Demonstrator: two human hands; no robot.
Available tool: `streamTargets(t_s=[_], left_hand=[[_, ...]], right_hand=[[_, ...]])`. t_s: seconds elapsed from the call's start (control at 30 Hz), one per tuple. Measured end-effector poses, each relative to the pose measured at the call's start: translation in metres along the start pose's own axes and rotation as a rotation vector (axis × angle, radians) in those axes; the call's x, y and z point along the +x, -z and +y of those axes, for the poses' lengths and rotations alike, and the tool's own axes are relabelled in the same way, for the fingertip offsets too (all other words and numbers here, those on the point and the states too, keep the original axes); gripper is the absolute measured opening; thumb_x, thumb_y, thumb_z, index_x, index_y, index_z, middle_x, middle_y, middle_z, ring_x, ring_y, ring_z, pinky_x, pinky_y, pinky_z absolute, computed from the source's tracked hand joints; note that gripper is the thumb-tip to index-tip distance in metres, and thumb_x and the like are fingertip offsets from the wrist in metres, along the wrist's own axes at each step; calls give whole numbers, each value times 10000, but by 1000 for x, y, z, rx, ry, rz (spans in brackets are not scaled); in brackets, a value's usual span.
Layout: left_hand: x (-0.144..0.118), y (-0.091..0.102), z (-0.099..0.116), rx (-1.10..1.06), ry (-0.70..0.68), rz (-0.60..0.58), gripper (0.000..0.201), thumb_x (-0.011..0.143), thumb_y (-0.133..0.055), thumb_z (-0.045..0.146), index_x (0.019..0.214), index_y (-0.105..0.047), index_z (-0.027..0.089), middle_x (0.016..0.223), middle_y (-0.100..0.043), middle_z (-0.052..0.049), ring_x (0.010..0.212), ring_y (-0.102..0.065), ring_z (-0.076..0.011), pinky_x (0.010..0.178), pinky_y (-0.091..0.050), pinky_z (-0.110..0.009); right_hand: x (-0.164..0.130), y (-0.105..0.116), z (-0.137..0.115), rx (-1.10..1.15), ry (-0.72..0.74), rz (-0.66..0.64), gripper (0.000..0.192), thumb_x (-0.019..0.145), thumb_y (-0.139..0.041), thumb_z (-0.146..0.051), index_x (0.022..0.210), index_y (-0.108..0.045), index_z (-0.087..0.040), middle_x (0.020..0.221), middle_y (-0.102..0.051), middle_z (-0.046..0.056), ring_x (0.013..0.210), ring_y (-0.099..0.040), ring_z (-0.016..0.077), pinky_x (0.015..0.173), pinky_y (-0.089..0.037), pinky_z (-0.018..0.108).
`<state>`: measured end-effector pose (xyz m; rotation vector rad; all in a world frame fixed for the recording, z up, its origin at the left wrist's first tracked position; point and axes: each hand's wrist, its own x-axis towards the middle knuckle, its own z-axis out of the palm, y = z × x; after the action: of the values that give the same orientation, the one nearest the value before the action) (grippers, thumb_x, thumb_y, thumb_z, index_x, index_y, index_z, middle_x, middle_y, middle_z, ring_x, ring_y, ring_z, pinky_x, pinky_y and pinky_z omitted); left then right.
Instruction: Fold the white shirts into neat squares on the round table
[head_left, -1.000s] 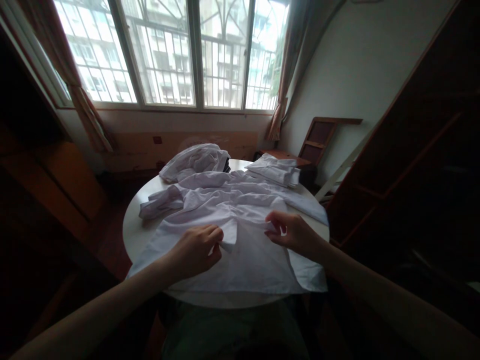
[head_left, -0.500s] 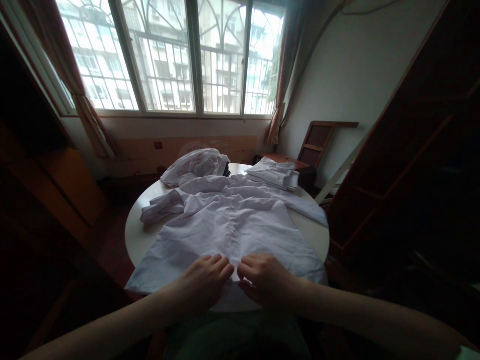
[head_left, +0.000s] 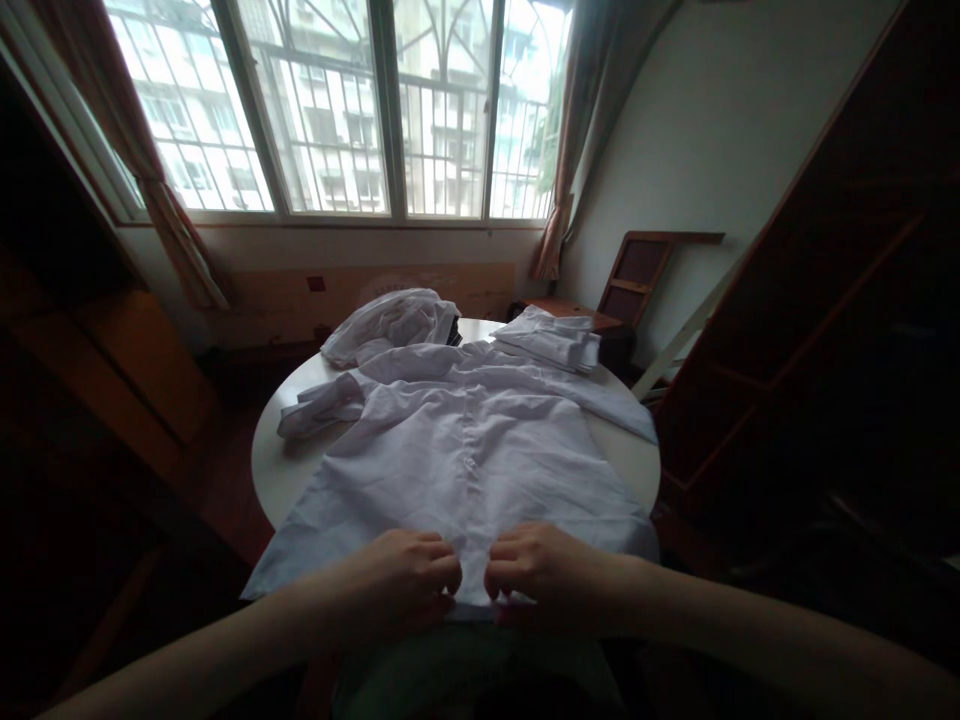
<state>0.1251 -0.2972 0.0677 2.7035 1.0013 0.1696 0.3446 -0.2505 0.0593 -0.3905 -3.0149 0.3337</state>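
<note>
3 white garments on 1 round table [head_left: 279, 470]: a shirt [head_left: 465, 455] spread flat w/ button line up the middle, a crumpled heap [head_left: 390, 325] at back left, a folded stack [head_left: 551, 340] at back right. Left hand [head_left: 401, 585] & right hand [head_left: 544, 575], fingers curled, pinch the shirt's near hem at table edge. Window [head_left: 337, 105] beyond.

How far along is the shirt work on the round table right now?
Done: a folded white garment lies at the table's far right. In hand: a white shirt is spread flat, front up; the left hand and right hand both pinch its hem at the near edge, either side of the button placket. Left: this shirt is unfolded, one sleeve bunched at left, and a crumpled white heap waits at the far side.
</note>
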Motion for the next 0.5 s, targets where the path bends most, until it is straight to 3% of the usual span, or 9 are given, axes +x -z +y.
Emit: streamTargets(t_s=[0.1,0.2,0.3,0.4,0.5], left_hand=[[-10,13,-30,-35,82,81,110,850,-480,264,858,-566,197,837,-633,-18,716,-571,-131,629,-396,-224],[-27,28,-86,51,410,310,218,854,-436,339,777,-571,186,788,-624,-31,681,-557,-144,619,-383,-242],[-43,39,-142,69,783,487,317,790,-486,453,674,-581,174,702,-606,-35,640,-535,-165,550,-339,-243],[-48,40,-173,-305,976,579,374,694,-573,525,616,-613,161,575,-579,-21,578,-523,-164,499,-316,-227],[-41,34,-175,-719,948,745,348,610,-671,482,661,-654,139,543,-586,-18,540,-521,-146,483,-334,-210]], right_hand=[[-11,14,19,80,-46,50,189,831,-559,-364,874,-603,-185,818,-636,33,721,-563,130,634,-382,236],[-23,28,50,50,-283,157,168,840,-546,-330,860,-598,-171,831,-632,47,722,-568,139,656,-396,244],[-34,32,78,-25,-515,180,156,825,-545,-296,888,-592,-161,837,-627,57,710,-567,152,648,-401,256],[-40,23,92,-62,-600,167,131,825,-506,-252,853,-591,-157,821,-615,56,691,-558,149,641,-400,255],[-39,12,94,-54,-608,176,136,833,-454,-207,826,-579,-153,825,-614,62,705,-554,148,662,-402,256]])
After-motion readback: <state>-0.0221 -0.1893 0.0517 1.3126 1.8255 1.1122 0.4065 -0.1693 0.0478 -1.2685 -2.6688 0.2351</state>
